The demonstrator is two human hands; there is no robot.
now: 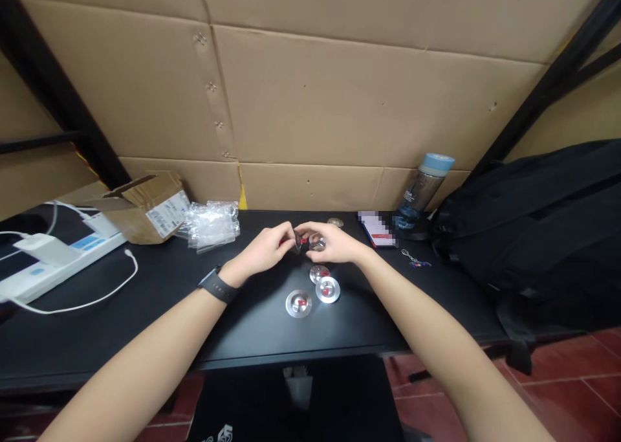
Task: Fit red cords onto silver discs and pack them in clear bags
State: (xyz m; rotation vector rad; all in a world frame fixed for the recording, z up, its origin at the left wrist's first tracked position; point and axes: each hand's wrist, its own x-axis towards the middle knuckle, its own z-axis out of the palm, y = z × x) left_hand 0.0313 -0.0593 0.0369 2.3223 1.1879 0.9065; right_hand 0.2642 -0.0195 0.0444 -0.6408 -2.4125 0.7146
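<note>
My left hand (268, 249), with a dark watch on its wrist, is closed in a pinch on a small round metal disc (297, 243) seen nearly edge-on, with red beside it. My right hand (337, 241) faces it closely, its thumb and fingers curled round another shiny metal disc (319, 244), partly hidden. Below the hands lie three silver discs with domed middles and red marks: an upper disc (317, 273), a middle disc (328, 290) close against it and a lower disc (298, 303). One more disc (335, 222) shows behind my right hand.
On the black table (262, 338), clear plastic bags (211, 225) and an open cardboard box (152, 209) stand left, near a white power strip (63, 257) with cables. To the right are a phone (377, 228), a keychain (414, 259), a bottle (421, 193) and a black backpack (543, 228).
</note>
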